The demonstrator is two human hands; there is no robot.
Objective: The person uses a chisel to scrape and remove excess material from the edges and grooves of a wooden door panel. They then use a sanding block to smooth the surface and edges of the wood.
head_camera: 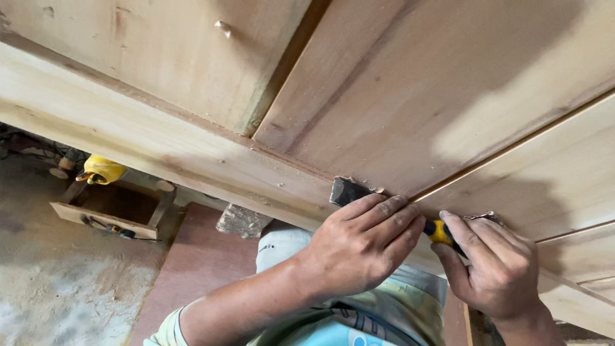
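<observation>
- Wooden door [418,94]: the largest thing in view, a pale unfinished panelled door lying flat and filling the upper frame; its raised panels and frame rail run just above and under the fingers of both hands.
- Chisel [354,192]: its dark flat blade pokes out just past the left fingertips and rests against the groove where a panel meets the rail; the yellow and black handle shows in the gap between the two hands. The work in hand looks like trimming or cleaning that joint, and any further stroke would call for a flat blade and steady, even pressure along the groove.
- Left hand [360,244]: laid over the chisel near the blade, fingers curled down and clenched around it, pressing it to the wood.
- Right hand [496,267]: closed around the handle end, fingers grasping it from behind.
- Floor [31,275]: dusty concrete well below the fingers, with a reddish board beside it.
- Wooden box [107,211]: a shallow open tray far to the left of the left fingers.
- Yellow tool [102,170]: rests at the box's far edge; no packages, labels or signs are readable.
</observation>
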